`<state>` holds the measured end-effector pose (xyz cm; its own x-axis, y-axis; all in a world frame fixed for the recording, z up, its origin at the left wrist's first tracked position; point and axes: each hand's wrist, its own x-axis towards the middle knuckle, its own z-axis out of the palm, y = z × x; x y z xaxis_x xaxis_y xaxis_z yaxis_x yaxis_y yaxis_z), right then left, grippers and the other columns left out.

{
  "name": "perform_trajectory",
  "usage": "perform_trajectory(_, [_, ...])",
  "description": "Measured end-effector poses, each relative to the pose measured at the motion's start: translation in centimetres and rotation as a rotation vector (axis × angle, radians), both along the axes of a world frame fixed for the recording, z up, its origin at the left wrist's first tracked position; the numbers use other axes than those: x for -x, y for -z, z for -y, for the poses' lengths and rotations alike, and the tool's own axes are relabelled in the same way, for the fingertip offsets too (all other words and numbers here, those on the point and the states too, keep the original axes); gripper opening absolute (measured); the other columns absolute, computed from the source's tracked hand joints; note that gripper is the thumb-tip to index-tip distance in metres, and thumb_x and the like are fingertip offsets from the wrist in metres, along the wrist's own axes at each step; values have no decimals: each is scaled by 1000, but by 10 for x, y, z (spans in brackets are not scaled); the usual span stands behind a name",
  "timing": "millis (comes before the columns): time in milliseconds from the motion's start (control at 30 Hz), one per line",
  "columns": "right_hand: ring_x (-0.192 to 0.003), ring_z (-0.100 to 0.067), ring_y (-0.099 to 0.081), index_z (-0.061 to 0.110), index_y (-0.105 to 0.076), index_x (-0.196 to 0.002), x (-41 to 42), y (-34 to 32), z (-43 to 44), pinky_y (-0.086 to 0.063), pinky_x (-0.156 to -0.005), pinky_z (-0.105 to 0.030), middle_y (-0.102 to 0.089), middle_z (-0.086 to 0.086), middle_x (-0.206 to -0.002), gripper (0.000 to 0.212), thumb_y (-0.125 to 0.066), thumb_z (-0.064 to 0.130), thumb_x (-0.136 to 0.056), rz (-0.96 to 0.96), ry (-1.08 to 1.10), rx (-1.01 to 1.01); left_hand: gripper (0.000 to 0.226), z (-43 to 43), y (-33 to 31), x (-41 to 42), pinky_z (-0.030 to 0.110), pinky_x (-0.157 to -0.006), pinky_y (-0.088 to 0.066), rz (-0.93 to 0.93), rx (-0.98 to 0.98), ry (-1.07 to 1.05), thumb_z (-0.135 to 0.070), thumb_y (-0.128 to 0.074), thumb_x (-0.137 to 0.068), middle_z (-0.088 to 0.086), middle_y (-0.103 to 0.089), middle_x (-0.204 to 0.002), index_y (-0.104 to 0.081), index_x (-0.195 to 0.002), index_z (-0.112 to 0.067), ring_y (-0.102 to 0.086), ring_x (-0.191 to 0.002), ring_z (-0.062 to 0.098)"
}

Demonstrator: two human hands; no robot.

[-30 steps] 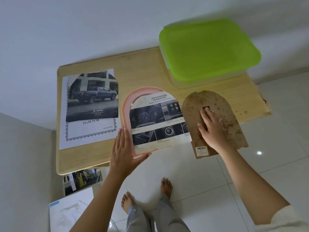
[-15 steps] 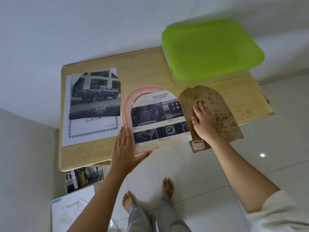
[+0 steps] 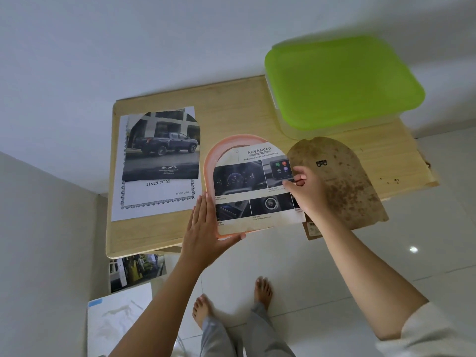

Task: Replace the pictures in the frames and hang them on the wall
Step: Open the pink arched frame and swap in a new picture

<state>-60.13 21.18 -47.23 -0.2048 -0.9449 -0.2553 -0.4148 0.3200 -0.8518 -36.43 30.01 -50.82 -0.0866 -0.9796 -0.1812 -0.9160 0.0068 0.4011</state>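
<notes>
Leaving the board [image 3: 342, 181], my right hand [image 3: 306, 191] had shifted onto the print [image 3: 255, 191], fingers pinching its right edge. My left hand [image 3: 206, 228], fingers straight, steadied the frame [image 3: 213, 155] overhanging the table's [image 3: 231, 106] front edge. Print seemed thin and floppy; I'd lift it by the edges.

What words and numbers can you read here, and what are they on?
"TOYOTA": truck picture.
"21x29.7CM": white sheet under it.
"MADE IN CHINA": same sheet.
"ADVANCED": arched dashboard print.
Print's small captions and the backing board sticker: too small to read.
</notes>
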Motion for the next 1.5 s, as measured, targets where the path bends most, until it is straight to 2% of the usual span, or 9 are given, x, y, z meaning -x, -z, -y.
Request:
perform_trajectory(200, [-88,-26,-62,15,-54,-105,6,-10,0,-53,-69,-35,-62,0,-93,13,-51,13,-92,25,-109,28,120,1,0,-1,38,-115,-2,0,-30,-17,-91,-32,-63,-1,10,-157,11,-148,-17,17,-141,14])
perform_trajectory(333, [-98,-11,-57,12,-47,-127,8,-12,-3,-47,-69,-11,-58,0,-115,32,-45,7,-95,96,-118,45,127,3,-4,-2,35,-114,3,-30,-62,0,-95,-28,-56,-1,16,-156,15,-147,-16,22,-139,13])
perform_trajectory(467, [-119,-22,-52,16,-47,-129,8,-11,-7,-45,-97,-40,-56,-4,-128,36,-49,7,-94,215,-91,60,129,6,-13,-4,40,-116,3,-152,-107,-24,-98,-20,-53,-1,22,-155,17,-147,-18,23,-140,15])
perform_trajectory(767, [-119,-27,-51,15,-46,-132,-3,-23,-28,-40,-102,-53,-55,-9,-130,40,-53,10,-92,324,15,113,88,19,-23,-2,47,-117,-11,-298,-66,-103,-71,-25,-81,-1,2,-159,4,-149,-24,5,-145,18])
perform_trajectory(967, [-117,-27,-53,27,-50,-123,-3,-25,-35,-43,-99,-53,-58,-6,-126,35,-53,10,-93,352,21,100,75,17,-30,1,51,-103,-42,-421,-96,-101,-64,-39,-84,2,-31,-147,-13,-145,-29,-35,-135,23])
perform_trajectory(1067, [-113,-22,-55,23,-48,-127,9,-33,-38,-48,-95,-42,-59,-4,-121,37,-52,9,-93,382,54,110,76,22,-39,13,52,-110,-31,-437,-86,-143,-63,-37,-86,5,-23,-153,-12,-147,-25,-25,-140,27])
perform_trajectory(1233, [-105,-15,-58,16,-44,-132,51,-45,-38,-49,-89,-28,-60,-4,-116,41,-52,9,-92,422,106,140,69,28,-55,46,41,-117,-13,-454,-31,-93,-46,-36,-95,1,-5,-158,-3,-150,-21,-3,-145,18])
perform_trajectory(1367, [-109,-14,-56,17,-43,-134,78,-40,-28,-45,-95,-27,-59,-3,-120,44,-53,9,-92,445,103,119,62,35,-62,87,29,-99,-46,-660,-58,-127,-38,-43,-95,-5,-39,-143,-11,-148,-31,-44,-127,12])
perform_trajectory(1500, [-107,-13,-58,20,-46,-129,128,-39,-14,-45,-96,-29,-61,-1,-118,42,-53,4,-91,442,60,96,67,41,-74,145,0,-74,-41,-672,-2,-193,-16,-46,-96,-11,-42,-124,-5,-148,-27,-50,-101,-1])
